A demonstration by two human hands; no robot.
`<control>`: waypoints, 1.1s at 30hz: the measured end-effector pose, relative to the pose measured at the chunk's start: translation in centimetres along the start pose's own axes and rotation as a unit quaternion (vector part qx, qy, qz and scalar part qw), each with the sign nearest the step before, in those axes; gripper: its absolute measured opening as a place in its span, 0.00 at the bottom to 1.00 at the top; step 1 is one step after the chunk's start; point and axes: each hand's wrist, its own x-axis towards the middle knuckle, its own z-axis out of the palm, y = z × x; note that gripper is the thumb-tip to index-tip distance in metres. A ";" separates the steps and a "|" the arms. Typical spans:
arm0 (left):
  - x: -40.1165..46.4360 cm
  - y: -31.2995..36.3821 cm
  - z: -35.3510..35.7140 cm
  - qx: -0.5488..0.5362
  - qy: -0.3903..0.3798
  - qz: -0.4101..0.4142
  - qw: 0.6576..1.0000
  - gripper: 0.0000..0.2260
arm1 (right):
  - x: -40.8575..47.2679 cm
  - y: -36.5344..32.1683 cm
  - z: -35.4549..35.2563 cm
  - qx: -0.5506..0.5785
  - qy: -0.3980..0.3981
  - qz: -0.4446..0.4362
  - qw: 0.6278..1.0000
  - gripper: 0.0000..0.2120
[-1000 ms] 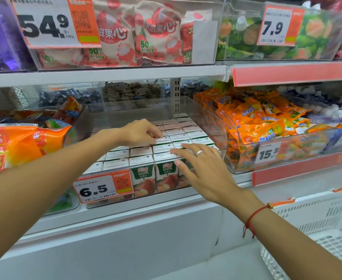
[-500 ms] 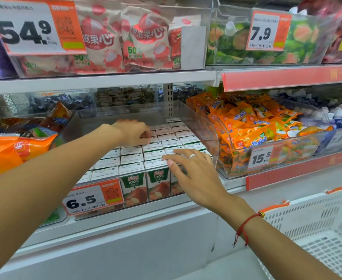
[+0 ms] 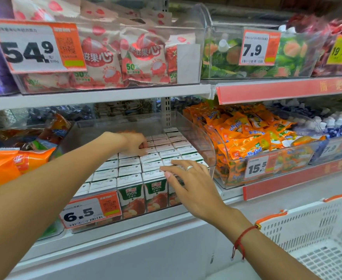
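Shop shelves filled the view, and a clear bin [image 3: 209, 152] of juice boxes [image 3: 129, 168] sat on the low shelf in the middle. Nearest of all, down and to the right of the bin, was a white basket [image 3: 307, 225]. Next came the right hand [image 3: 192, 184], which wore a ring. It lay flat on the tops of the front boxes at the bin's right corner. Its grip was wide, with straight fingers, and it held nothing. On the bin's front, at the left, hung a price tag [image 3: 89, 212] that said 6.5.

Deeper in the bin was the left hand [image 3: 134, 143]. Its fingers bent down onto the box tops. I could not tell if its grip had closed on a box or only touched one. The boxes stood in tight rows, all inside the bin. Right of the bin lay orange snack bags [image 3: 247, 134]. Above the bin were pink candy bags [image 3: 125, 57].

It looked like the person was tidying the rows or picking a box. To take one, the left fingers would need to pinch its top and lift straight up, since the boxes were packed close.
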 end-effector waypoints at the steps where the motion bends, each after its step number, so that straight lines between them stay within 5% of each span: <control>1: 0.1 0.0 0.2 -0.007 0.000 0.001 1.000 0.21 | 0.0 0.0 -0.1 0.001 -0.003 0.000 1.000 0.19; 9: -1.0 -1.3 0.2 -0.142 0.064 -0.006 0.988 0.16 | -0.1 0.0 -0.1 -0.016 -0.010 -0.004 1.000 0.19; 12: -2.9 -0.5 0.4 -0.207 0.171 -0.022 0.963 0.16 | -0.1 0.1 -0.1 -0.019 -0.014 -0.006 1.000 0.19; 16: -7.2 1.6 1.0 -0.322 0.394 -0.033 0.860 0.17 | -0.4 -0.7 -0.5 0.000 0.007 -0.002 1.000 0.18; 18: -10.0 3.0 1.1 -0.426 0.440 -0.030 0.790 0.17 | -0.8 -2.1 -1.1 0.057 0.045 0.011 0.997 0.18; 22: -15.8 5.3 1.9 -0.627 0.378 -0.030 0.680 0.13 | -1.7 -6.0 -2.7 0.250 0.057 0.085 0.963 0.19; 26: -20.6 7.3 4.1 -0.713 0.291 -0.080 0.633 0.08 | -2.3 -8.2 -3.6 0.448 -0.081 0.146 0.878 0.18; 29: -22.0 7.8 5.1 -0.743 0.260 -0.090 0.610 0.08 | -2.9 -8.7 -3.6 0.469 -0.157 0.128 0.859 0.18; 33: -22.1 7.3 5.9 -0.741 0.265 -0.103 0.609 0.08 | -3.5 -8.9 -2.8 0.467 -0.138 0.118 0.865 0.14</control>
